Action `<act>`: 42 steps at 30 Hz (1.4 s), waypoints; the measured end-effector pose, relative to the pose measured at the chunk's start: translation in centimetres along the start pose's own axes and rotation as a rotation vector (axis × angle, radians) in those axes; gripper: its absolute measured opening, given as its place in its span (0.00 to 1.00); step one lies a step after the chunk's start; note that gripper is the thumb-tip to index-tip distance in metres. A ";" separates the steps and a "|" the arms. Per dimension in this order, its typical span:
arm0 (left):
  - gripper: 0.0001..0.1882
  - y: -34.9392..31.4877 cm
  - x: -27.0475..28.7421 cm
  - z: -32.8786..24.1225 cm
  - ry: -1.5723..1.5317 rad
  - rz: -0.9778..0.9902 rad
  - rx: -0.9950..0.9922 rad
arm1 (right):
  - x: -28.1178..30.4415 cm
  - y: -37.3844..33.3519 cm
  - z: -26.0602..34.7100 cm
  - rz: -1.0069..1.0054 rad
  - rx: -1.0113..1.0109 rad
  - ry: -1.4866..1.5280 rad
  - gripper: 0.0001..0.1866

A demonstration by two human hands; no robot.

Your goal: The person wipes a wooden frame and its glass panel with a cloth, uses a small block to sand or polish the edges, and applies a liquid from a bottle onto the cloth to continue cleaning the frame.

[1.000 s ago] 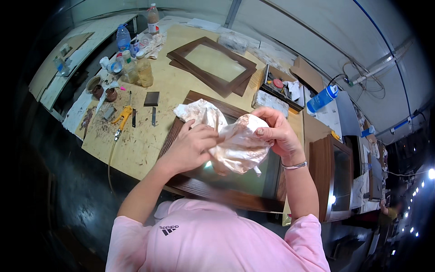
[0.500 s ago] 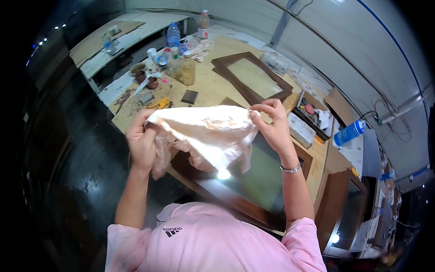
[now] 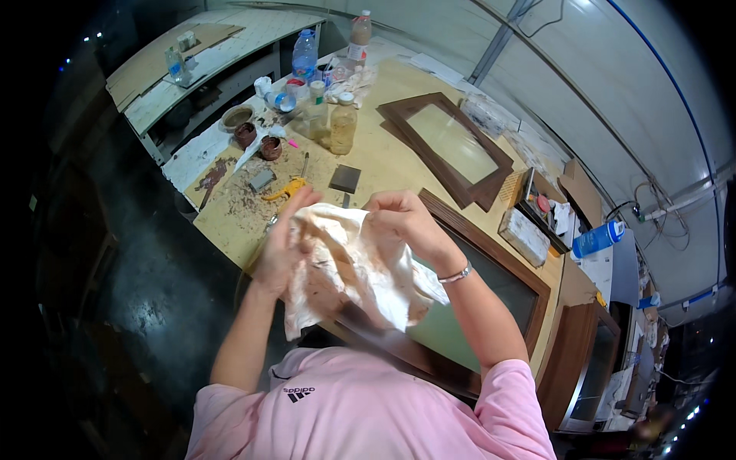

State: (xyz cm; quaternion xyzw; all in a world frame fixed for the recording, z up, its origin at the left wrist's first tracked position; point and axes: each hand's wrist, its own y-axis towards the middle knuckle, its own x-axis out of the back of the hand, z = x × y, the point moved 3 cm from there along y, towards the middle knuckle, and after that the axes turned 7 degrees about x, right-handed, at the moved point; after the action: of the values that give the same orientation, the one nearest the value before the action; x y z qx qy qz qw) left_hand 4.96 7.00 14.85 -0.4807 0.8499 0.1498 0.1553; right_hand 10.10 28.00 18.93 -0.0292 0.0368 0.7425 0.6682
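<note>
A crumpled off-white cloth (image 3: 349, 264) with brownish stains hangs in front of my chest. My right hand (image 3: 410, 222) pinches its upper right edge between thumb and bent fingers. At the cloth's left side my left hand (image 3: 277, 249), somewhat blurred, lies against it with fingers stretched out and pointing up. Below the cloth, a brown-framed glass panel (image 3: 540, 299) rests on the table, partly covered by the cloth and my right forearm. Beyond my left hand sits a yellow-handled tool (image 3: 285, 189), and a dark square block (image 3: 345, 179) lies farther back.
Brown-framed panels (image 3: 452, 142) lie stacked at the back. Jars and bottles, among them a jar of yellowish liquid (image 3: 343, 126), stand at the back left beside brown-stained pots (image 3: 271, 148). At right are a whitish block (image 3: 524, 235), an open box (image 3: 540, 207) and a blue bottle (image 3: 598, 239).
The cloth, stretched wide between both hands before, now hangs bunched as my hands have come closer together. My left hand has loosened from its corner, its fingers straightening. The view has shifted slightly.
</note>
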 end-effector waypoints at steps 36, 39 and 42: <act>0.18 14.6 9.4 14.1 -0.801 -0.122 0.710 | 6.7 20.6 -3.5 0.008 0.183 -1.698 0.31; 0.18 15.0 8.3 14.3 -0.823 -0.081 0.727 | 5.3 19.2 -3.2 0.123 0.180 -1.803 0.28; 0.18 14.8 7.4 14.1 -0.874 -0.025 0.743 | 5.0 18.3 -3.6 0.188 0.169 -1.930 0.23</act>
State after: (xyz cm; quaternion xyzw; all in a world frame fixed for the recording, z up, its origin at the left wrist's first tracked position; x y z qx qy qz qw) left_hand -9.74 14.31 0.64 -0.2975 0.6967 0.0242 0.6523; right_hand -8.60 30.65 15.15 0.6430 -0.4714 0.4924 0.3491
